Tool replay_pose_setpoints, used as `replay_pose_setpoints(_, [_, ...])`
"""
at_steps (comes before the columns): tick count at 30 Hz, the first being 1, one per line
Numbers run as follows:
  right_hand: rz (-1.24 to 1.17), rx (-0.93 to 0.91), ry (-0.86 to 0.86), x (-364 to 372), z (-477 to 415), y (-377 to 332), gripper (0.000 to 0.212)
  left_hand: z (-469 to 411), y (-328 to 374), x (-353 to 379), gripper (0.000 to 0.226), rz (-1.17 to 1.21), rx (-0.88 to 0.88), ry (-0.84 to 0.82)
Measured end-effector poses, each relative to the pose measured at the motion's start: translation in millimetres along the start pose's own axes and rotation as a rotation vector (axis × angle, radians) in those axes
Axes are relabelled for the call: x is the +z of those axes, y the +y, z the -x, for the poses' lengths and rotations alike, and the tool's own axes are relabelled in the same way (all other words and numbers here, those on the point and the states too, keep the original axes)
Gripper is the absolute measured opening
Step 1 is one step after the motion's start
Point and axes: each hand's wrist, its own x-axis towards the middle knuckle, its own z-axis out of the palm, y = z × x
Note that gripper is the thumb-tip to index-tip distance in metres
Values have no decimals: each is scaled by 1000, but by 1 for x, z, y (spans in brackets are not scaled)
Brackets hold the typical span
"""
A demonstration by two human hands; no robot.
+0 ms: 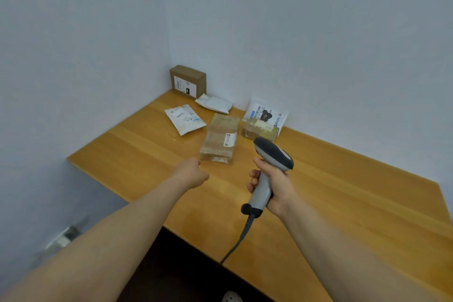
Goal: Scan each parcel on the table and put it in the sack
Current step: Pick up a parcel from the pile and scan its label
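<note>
Several parcels lie on the wooden table (343,203). Nearest is a long taped brown parcel (219,142) with a small white label. My left hand (192,173) hovers just in front of it, fingers curled, holding nothing. My right hand (272,186) grips the handle of a grey barcode scanner (272,157), whose head points toward the parcels. Behind are a white flat mailer (185,119), a white padded bag (214,103), a brown cardboard box (188,81) in the corner, a small taped brown parcel (259,131), and a white printed mailer (267,113) leaning on the wall.
The scanner's dark cable (235,245) hangs over the table's front edge. Pale walls close the table in at the back and left. A blurred grey-white object (63,240) lies on the floor at lower left. No sack is in view.
</note>
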Motion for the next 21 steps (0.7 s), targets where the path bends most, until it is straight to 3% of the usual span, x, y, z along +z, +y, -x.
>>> replay_pose_setpoints(12, [16, 127, -41, 100, -147, -14, 12, -175, -34, -81, 45, 161, -244, 185])
replay_pose_setpoints(16, [98, 73, 1, 130, -182, -7, 14, -256, -46, -112, 45, 62, -137, 209])
replay_pose_setpoints(21, [140, 67, 100, 167, -211, 6, 14, -346, -53, -135, 65, -164, -9, 200])
